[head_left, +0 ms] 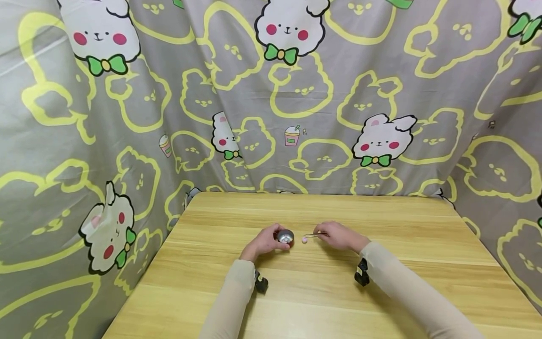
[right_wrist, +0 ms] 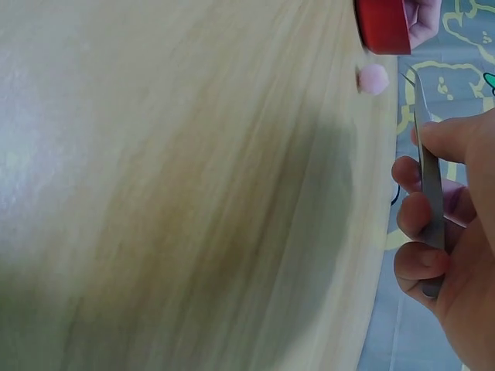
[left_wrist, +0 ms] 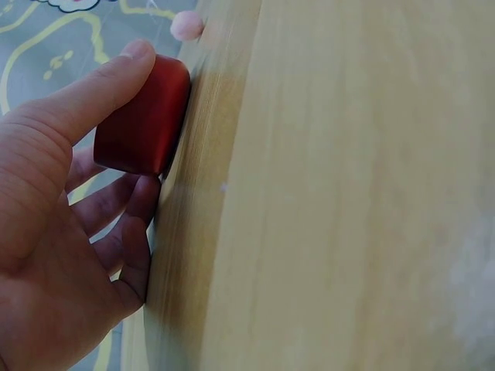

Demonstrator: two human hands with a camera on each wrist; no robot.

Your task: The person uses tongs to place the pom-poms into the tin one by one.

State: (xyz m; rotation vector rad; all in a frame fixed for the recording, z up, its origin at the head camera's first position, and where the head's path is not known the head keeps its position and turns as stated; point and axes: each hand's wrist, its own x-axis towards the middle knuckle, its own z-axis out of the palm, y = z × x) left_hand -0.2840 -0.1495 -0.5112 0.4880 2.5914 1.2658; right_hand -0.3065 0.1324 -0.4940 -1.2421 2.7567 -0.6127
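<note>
My left hand grips a small round cup, thumb on its near side and fingers round the far side. The cup's outside is metallic red in the left wrist view, its inside silvery; whether anything lies inside is unclear. Between the hands, a small pink ball sits on the table. My right hand holds metal tweezers between thumb and fingers. The tweezers point left towards the ball, their thin tips slightly parted. In the right wrist view the ball appears apart from the tips.
Both hands work over a light wooden table. A grey curtain with rabbit prints hangs behind the table's far edge and along both sides. Each forearm wears a black wrist mount over a beige sleeve.
</note>
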